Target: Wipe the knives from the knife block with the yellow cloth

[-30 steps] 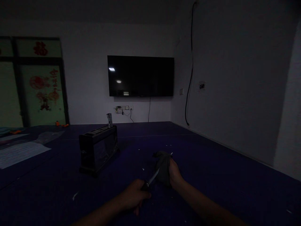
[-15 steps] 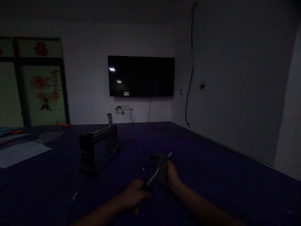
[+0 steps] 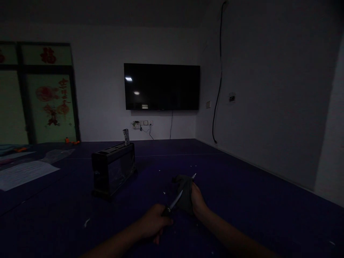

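My left hand point(image 3: 154, 220) is closed around the dark handle of a knife point(image 3: 176, 200), whose blade points up and to the right. A dark grey cloth point(image 3: 185, 205) is wrapped around the blade's middle, and the bright tip sticks out on the far side. From the right, my right hand point(image 3: 199, 202) grips the cloth over the blade; some of its fingers are hidden behind the fabric. Both hands are low over the dark blue tabletop point(image 3: 150, 179).
To the left stands a black box-shaped appliance with clear sides point(image 3: 114, 172), a small patterned cylinder point(image 3: 126, 137) upright at its far end. Paper sheets point(image 3: 27, 175) and clear plastic point(image 3: 57, 155) lie farther left. Small white scraps point(image 3: 86, 223) dot the table. A television point(image 3: 162, 86) hangs on the wall.
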`<action>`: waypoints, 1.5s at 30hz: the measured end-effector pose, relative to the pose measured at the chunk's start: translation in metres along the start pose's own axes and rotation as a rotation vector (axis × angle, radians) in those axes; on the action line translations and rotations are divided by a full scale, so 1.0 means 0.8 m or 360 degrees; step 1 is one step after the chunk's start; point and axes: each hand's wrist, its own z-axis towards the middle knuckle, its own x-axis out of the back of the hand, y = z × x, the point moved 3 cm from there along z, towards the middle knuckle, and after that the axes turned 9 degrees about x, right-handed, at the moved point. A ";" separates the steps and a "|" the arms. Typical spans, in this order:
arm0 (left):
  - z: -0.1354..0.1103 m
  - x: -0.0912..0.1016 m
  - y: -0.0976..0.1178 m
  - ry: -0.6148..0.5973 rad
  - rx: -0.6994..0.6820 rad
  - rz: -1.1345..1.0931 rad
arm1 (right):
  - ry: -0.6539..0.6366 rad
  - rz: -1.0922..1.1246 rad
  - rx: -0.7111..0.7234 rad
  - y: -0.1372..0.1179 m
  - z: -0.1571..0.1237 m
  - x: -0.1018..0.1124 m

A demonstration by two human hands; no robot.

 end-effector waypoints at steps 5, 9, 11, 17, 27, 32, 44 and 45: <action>0.002 0.001 -0.001 0.0017 -0.0006 0.0040 | -0.0018 0.0044 -0.0037 0.001 0.001 0.000; 0.003 0.000 -0.003 -0.0014 -0.0026 0.0021 | -0.0014 0.0053 -0.0051 0.002 0.001 0.000; 0.003 0.000 -0.003 -0.0018 -0.0030 0.0004 | -0.0018 0.0064 -0.0057 0.001 0.001 -0.001; 0.005 0.001 -0.004 -0.0020 0.0018 0.0010 | -0.0006 0.0066 -0.0072 0.001 0.000 -0.003; 0.000 0.000 -0.002 0.0021 0.0018 -0.0053 | -0.0040 0.0047 -0.0098 0.000 -0.002 -0.003; -0.001 0.001 0.002 0.0005 0.0024 -0.0008 | -0.0019 0.0043 -0.0103 -0.001 -0.001 -0.003; 0.006 0.000 -0.006 -0.0017 -0.0035 -0.0058 | 0.0014 0.0038 -0.0121 -0.003 -0.003 -0.005; 0.006 0.000 -0.005 -0.0019 -0.0043 -0.0057 | 0.0016 0.0040 -0.0124 -0.003 -0.003 -0.005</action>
